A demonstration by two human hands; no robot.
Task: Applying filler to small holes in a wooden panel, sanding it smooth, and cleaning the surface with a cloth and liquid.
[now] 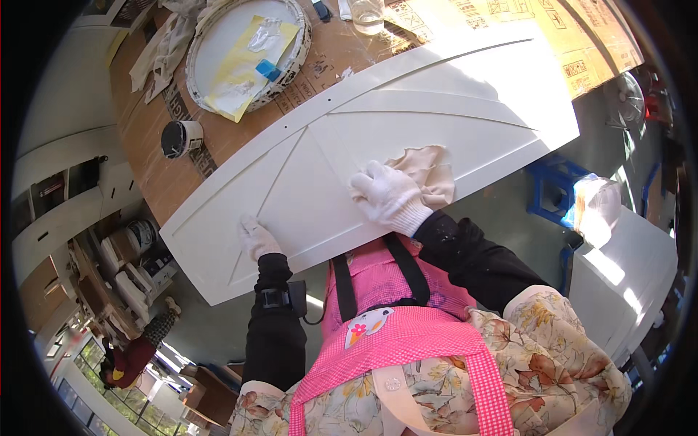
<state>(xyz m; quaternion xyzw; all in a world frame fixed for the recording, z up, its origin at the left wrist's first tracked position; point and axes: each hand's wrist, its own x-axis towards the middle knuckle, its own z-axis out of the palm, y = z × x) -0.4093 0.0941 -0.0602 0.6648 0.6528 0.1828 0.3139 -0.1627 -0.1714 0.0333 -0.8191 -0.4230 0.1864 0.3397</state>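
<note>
A long white panel (407, 116) with raised grooves lies across a cardboard-covered table. My right hand (387, 195), in a white glove, presses a beige cloth (427, 168) flat onto the panel near its front edge. My left hand (256, 237), also gloved, rests flat on the panel's lower left part, fingers together, holding nothing. Both forearms wear black sleeves, and a small black device is strapped on the left wrist.
A round white tray (203, 43) with yellow paper and a blue piece sits at the back left, a small black-topped can (179, 138) beside it, a glass jar (366, 14) further back. A blue stool (552, 190) stands at the right. Another person (134, 356) crouches at the lower left.
</note>
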